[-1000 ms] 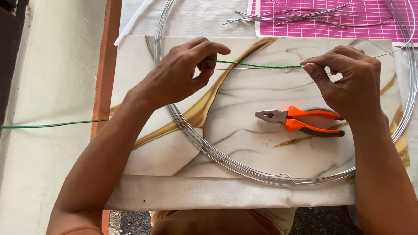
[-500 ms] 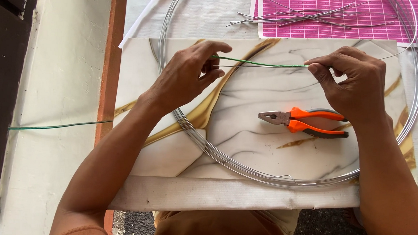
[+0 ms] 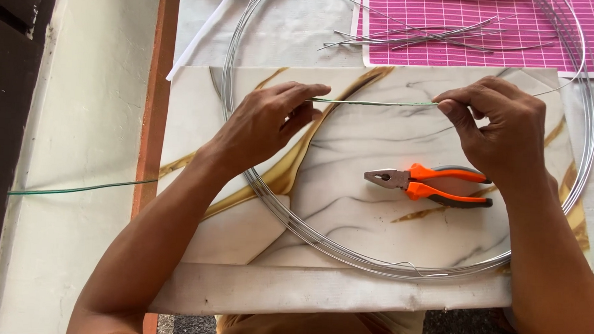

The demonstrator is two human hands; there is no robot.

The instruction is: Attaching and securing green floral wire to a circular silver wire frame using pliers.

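The left hand (image 3: pixel 265 122) is pinching one end of a thin green wire (image 3: pixel 380 102) between thumb and fingers, and the right hand (image 3: pixel 502 132) is pinching the other end the same way, so both grips are clenched on the wire. The wire is stretching straight and level between the two hands, above the far half of a white marble-patterned board (image 3: pixel 348 223) that is lying on the table (image 3: pixel 283 26). A large coil of silver wire (image 3: pixel 307 237) is ringing the board and both hands are working inside its loop. Orange-handled pliers (image 3: pixel 426 185) are lying flat on the board just below the right hand, jaws pointing left. Toward the far edge of the table a pink grid mat (image 3: pixel 476 34) is carrying a bundle of cut silver wire pieces (image 3: pixel 423 35). Another length of green wire (image 3: pixel 82 189) is trailing off past the left edge.
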